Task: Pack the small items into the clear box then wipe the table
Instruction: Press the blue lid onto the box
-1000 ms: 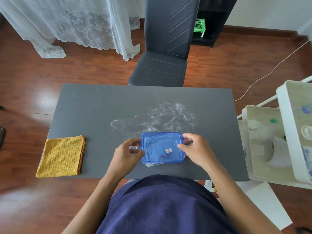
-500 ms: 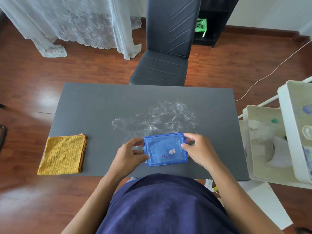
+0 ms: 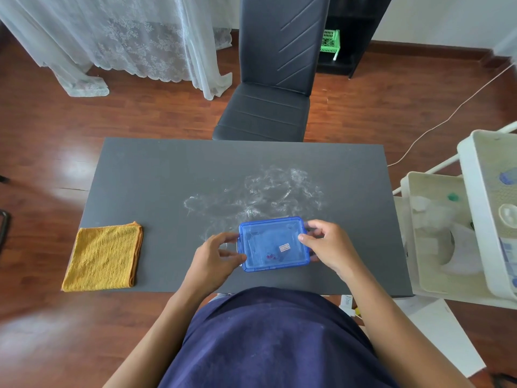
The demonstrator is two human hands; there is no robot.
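Yellow cloth [image 3: 104, 256] left of box [image 3: 274, 243], white smear [image 3: 260, 196] beyond

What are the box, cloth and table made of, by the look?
Box: likely hard plastic, glossy, blue-tinted and see-through; small items show through the lid. Cloth: mustard woven fabric, probably microfibre or terry; looped, nubby texture, folded soft edges. Table: dark grey, matte, flat top, maybe laminate or painted board; no grain visible, and whitish smears sit on its surface.
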